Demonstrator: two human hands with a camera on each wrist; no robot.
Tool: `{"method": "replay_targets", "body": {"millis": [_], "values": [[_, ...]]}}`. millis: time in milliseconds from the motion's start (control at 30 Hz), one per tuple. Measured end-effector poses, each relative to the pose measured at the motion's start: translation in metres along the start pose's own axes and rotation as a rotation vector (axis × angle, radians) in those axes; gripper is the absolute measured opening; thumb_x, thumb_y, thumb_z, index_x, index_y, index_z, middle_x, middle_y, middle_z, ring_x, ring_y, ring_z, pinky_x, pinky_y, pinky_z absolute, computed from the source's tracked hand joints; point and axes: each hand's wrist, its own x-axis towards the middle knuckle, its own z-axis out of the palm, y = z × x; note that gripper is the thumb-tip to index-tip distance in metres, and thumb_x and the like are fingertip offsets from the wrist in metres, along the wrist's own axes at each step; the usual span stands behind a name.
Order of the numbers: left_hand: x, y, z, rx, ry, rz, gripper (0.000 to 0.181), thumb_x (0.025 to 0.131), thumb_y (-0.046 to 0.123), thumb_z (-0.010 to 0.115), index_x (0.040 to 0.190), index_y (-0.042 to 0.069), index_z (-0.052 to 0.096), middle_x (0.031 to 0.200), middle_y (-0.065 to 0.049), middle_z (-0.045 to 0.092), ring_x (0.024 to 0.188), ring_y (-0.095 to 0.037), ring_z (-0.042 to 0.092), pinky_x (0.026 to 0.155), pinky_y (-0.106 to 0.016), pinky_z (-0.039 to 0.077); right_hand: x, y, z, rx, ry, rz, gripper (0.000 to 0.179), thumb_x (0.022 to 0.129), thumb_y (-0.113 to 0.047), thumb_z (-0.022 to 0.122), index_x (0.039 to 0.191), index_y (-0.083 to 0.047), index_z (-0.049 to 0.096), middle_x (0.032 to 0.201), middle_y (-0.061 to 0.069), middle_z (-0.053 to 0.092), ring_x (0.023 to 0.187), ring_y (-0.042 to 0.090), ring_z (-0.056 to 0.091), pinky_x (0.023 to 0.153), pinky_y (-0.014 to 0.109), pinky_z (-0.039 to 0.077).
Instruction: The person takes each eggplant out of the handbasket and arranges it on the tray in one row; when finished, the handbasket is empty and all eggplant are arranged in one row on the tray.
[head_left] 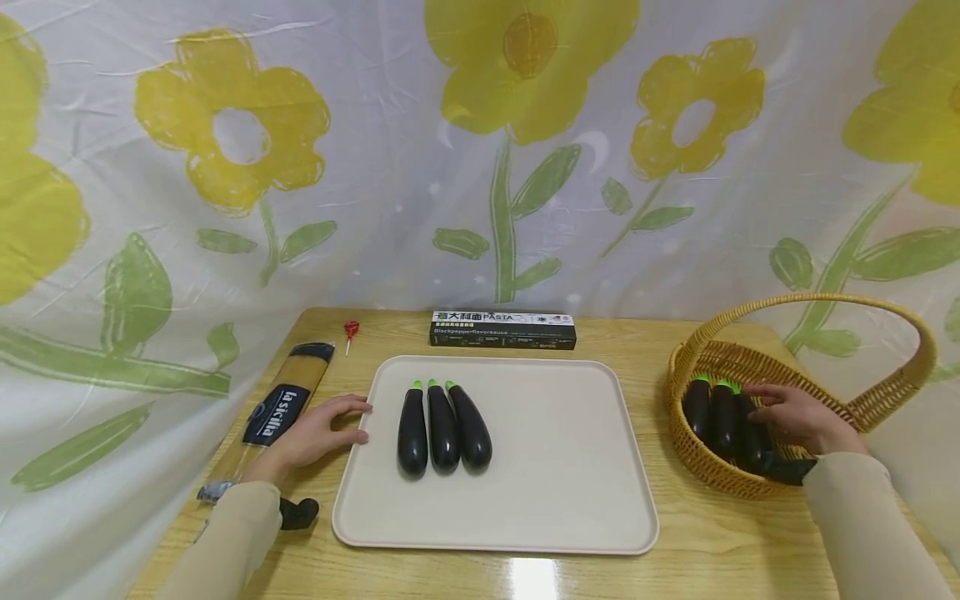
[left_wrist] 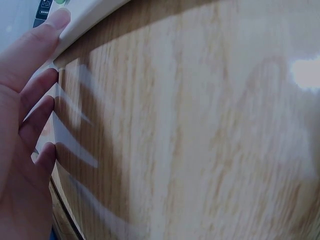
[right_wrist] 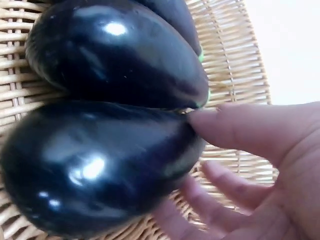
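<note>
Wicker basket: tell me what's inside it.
Three eggplants lie in the wicker basket, the right hand holding the rightmost. Whatever lies directly beneath them is covered.

The left hand [left_wrist: 15, 135] touches a pale tray [left_wrist: 89, 16] on a tabletop [left_wrist: 175, 125].

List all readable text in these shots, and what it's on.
"la sicilia": label on the pasta bag
"意大利面": top of the box
"PASTA": same box, beside it
"Blackpepperflavorsauce": front of the box
Too small or blurred to read: the box's yellow line and remaining small print; marks on the dark patch at the left wrist view's top edge.
</note>
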Motion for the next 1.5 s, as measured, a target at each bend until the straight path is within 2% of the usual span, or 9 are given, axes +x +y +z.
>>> {"method": "replay_targets", "body": {"millis": [300, 433, 533, 633, 933, 1067, 1233, 1300, 1500], "values": [[-0.001, 0.0, 0.001, -0.031, 0.022, 0.047, 0.048, 0.086, 0.033, 0.075, 0.126, 0.01, 0.062, 0.143, -0.018, 0.049, 0.135, -0.043, 0.038, 0.11, -0.061, 0.028, -0.004, 0.007, -0.004, 0.094, -0.068, 0.084, 0.06, 0.1, -0.015, 0.054, 0.147, 0.01, 0.025, 0.111, 0.008, 0.058, 0.087, 0.017, 0.06, 0.073, 0.04, 0.055], [-0.001, 0.0, 0.001, -0.03, 0.02, 0.051, 0.048, 0.087, 0.032, 0.075, 0.126, 0.01, 0.062, 0.143, -0.019, 0.049, 0.135, -0.043, 0.038, 0.11, -0.061, 0.027, -0.005, 0.008, -0.005, 0.102, -0.048, 0.074, 0.055, 0.102, -0.012, 0.049, 0.146, 0.011, 0.025, 0.118, 0.022, 0.055, 0.088, 0.016, 0.061, 0.074, 0.041, 0.056], [-0.001, 0.0, 0.001, -0.023, 0.018, 0.048, 0.048, 0.087, 0.032, 0.075, 0.127, 0.01, 0.062, 0.143, -0.018, 0.049, 0.135, -0.043, 0.038, 0.11, -0.061, 0.027, -0.006, 0.008, -0.006, 0.09, -0.035, 0.058, 0.056, 0.102, -0.013, 0.047, 0.146, 0.011, 0.022, 0.135, 0.043, 0.034, 0.091, 0.014, 0.061, 0.076, 0.041, 0.055], [-0.001, 0.0, 0.001, -0.016, 0.014, 0.038, 0.048, 0.087, 0.034, 0.074, 0.127, 0.011, 0.062, 0.144, -0.018, 0.049, 0.136, -0.043, 0.038, 0.11, -0.062, 0.027, -0.006, 0.009, -0.007, 0.079, -0.03, 0.051, 0.057, 0.103, -0.016, 0.048, 0.147, 0.011, 0.023, 0.145, 0.046, 0.015, 0.094, 0.012, 0.061, 0.078, 0.041, 0.055], [-0.001, 0.003, 0.0, -0.006, 0.014, 0.022, 0.048, 0.087, 0.034, 0.075, 0.127, 0.011, 0.062, 0.144, -0.018, 0.048, 0.136, -0.044, 0.037, 0.11, -0.062, 0.027, -0.003, 0.011, -0.007, 0.091, -0.061, 0.082, 0.061, 0.101, -0.019, 0.054, 0.147, 0.009, 0.026, 0.144, 0.044, 0.019, 0.094, 0.016, 0.06, 0.077, 0.041, 0.055], [0.0, 0.003, 0.0, -0.004, 0.013, 0.021, 0.048, 0.087, 0.035, 0.074, 0.127, 0.012, 0.062, 0.145, -0.018, 0.048, 0.136, -0.043, 0.037, 0.111, -0.062, 0.026, -0.005, 0.009, -0.008, 0.078, -0.042, 0.08, 0.061, 0.1, -0.017, 0.055, 0.147, 0.01, 0.026, 0.123, 0.027, 0.051, 0.088, 0.015, 0.058, 0.073, 0.04, 0.054], [0.001, 0.001, 0.0, -0.005, 0.013, 0.022, 0.048, 0.087, 0.036, 0.074, 0.128, 0.013, 0.062, 0.145, -0.017, 0.048, 0.136, -0.042, 0.037, 0.111, -0.062, 0.027, -0.012, 0.002, -0.011, 0.082, -0.042, 0.057, 0.065, 0.102, -0.022, 0.053, 0.149, 0.009, 0.021, 0.139, 0.04, 0.031, 0.095, 0.015, 0.056, 0.078, 0.043, 0.055], [0.001, 0.001, 0.0, -0.007, 0.015, 0.023, 0.048, 0.087, 0.036, 0.074, 0.127, 0.013, 0.062, 0.145, -0.018, 0.048, 0.136, -0.043, 0.037, 0.111, -0.062, 0.027, -0.015, -0.002, -0.012, 0.067, -0.029, 0.042, 0.067, 0.102, -0.026, 0.052, 0.15, 0.008, 0.019, 0.148, 0.043, 0.011, 0.105, 0.018, 0.055, 0.081, 0.044, 0.055], [-0.001, 0.002, 0.002, -0.018, 0.022, 0.026, 0.047, 0.087, 0.033, 0.074, 0.127, 0.011, 0.062, 0.144, -0.019, 0.048, 0.136, -0.043, 0.037, 0.111, -0.062, 0.026, -0.023, -0.013, -0.009, 0.0, 0.017, -0.037, 0.07, 0.103, -0.033, 0.05, 0.15, 0.008, 0.019, 0.149, 0.043, 0.014, 0.131, 0.053, 0.033, 0.091, 0.055, 0.051]]}}
